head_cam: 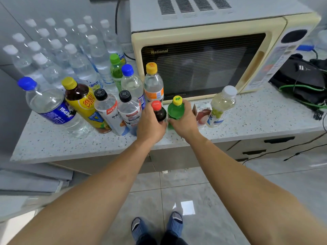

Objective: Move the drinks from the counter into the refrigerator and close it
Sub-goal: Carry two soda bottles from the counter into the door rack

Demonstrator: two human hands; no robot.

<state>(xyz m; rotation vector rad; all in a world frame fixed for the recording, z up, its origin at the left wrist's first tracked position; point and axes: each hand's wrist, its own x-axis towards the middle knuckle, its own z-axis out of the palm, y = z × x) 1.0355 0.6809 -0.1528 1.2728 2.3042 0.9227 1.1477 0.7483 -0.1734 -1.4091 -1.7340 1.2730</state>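
Many drink bottles stand on the speckled counter (74, 147) in front of a microwave. My left hand (150, 124) grips a small dark cola bottle with a red cap (158, 110). My right hand (184, 121) grips a small green bottle with a yellow cap (175, 109). To the left stand a Pepsi bottle with a blue cap (51, 106), a yellow-labelled tea bottle (83, 101) and two black-capped bottles (108, 110). A small carton (201, 112) and a pale juice bottle (221, 105) stand to the right. The refrigerator is out of view.
A cream microwave (203, 55) fills the back of the counter. A pack of several clear water bottles (58, 50) stands at the back left. A black bag with green cables (300, 80) lies at the right. Drawers (276, 144) sit under the counter.
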